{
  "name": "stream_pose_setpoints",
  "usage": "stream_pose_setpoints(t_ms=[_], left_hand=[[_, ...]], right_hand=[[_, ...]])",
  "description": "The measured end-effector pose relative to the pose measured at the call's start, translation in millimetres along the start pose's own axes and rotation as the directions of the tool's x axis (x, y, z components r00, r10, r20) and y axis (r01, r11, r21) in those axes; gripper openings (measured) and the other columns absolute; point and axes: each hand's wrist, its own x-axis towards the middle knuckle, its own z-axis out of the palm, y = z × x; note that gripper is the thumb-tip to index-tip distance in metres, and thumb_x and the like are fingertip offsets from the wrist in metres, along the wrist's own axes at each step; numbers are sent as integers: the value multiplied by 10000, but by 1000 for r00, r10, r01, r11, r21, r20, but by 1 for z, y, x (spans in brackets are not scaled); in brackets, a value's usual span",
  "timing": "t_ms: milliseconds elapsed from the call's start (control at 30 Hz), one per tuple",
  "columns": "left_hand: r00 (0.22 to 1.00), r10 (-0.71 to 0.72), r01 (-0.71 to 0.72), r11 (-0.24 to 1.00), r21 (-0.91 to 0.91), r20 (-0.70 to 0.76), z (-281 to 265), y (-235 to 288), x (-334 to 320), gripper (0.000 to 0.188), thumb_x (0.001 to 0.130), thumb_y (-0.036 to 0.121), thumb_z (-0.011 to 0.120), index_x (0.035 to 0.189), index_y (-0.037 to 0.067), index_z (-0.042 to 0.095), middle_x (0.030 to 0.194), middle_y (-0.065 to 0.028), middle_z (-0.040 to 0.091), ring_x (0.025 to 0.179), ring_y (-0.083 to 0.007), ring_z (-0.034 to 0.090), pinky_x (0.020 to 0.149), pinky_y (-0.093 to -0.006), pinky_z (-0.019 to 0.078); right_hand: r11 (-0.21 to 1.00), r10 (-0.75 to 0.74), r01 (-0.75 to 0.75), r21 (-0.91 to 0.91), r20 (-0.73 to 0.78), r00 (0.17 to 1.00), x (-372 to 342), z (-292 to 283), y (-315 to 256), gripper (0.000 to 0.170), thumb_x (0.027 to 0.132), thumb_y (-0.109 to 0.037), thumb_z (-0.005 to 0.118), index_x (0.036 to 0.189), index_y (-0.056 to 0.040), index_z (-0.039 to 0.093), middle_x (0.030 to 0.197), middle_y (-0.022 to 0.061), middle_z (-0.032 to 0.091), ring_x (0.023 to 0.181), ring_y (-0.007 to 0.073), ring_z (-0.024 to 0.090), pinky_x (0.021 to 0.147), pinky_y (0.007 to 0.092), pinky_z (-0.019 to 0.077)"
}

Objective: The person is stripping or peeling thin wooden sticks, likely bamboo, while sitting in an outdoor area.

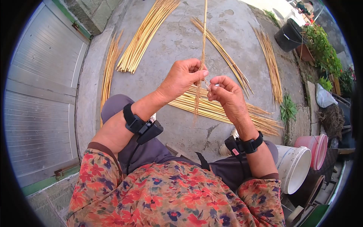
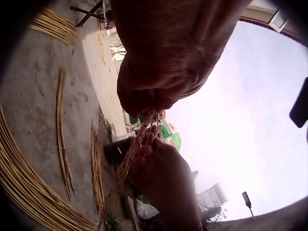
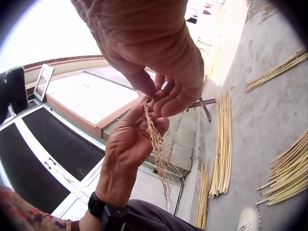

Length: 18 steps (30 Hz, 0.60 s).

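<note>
A dry plant stalk [image 1: 205, 26] with a wispy seed head [image 1: 197, 99] runs through my left hand [image 1: 183, 77]. The thumb and fingers of that hand grip it where the stem passes into the branching tuft. Just to the right, my right hand [image 1: 230, 97], with a ring on one finger, pinches thin strands of the tuft. In the right wrist view, the right hand [image 3: 154, 53] is close above the left hand [image 3: 132, 139], and the seed head [image 3: 156, 142] trails down past the left palm. The right fingertips partly hide the pinched strands.
Bundles of similar stalks lie on the concrete: a thick bundle [image 1: 147, 36] ahead left, a wide one [image 1: 211, 108] beneath the hands, a thin one [image 1: 227, 56] and another [image 1: 270, 64] at right. Buckets, including a white bucket [image 1: 297, 170], stand right; a metal door [image 1: 41, 90] is left.
</note>
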Motion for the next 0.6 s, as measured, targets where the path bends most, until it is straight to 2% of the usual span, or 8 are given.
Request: stream_pose_setpoints(t_ms=[67, 267, 600], left_hand=[[1000, 19, -19, 999, 50, -13, 0, 1, 0, 144, 853, 149, 610, 882, 9, 589, 734, 21, 561, 661, -28, 504, 578, -183, 424], [1000, 28, -28, 995, 98, -4, 0, 4, -1, 147, 851, 144, 610, 881, 2, 586, 734, 21, 564, 679, -26, 515, 595, -180, 434], [999, 42, -36, 979, 198, -28, 2, 5, -2, 145, 839, 142, 616, 855, 0, 588, 701, 27, 543, 651, -20, 478, 562, -181, 401]], right_hand=[[1000, 3, -3, 30, 4, 1000, 0, 0, 0, 164, 843, -100, 585, 984, -20, 560, 807, 27, 609, 712, 82, 581, 668, 215, 492], [999, -26, 26, -32, -24, 999, 1, 3, 2, 177, 843, -102, 591, 994, -14, 562, 836, 42, 619, 717, 83, 582, 663, 212, 485], [996, -51, 50, -67, -14, 999, 1, 5, 2, 154, 840, -115, 603, 958, -22, 568, 738, 14, 596, 678, 68, 560, 643, 210, 465]])
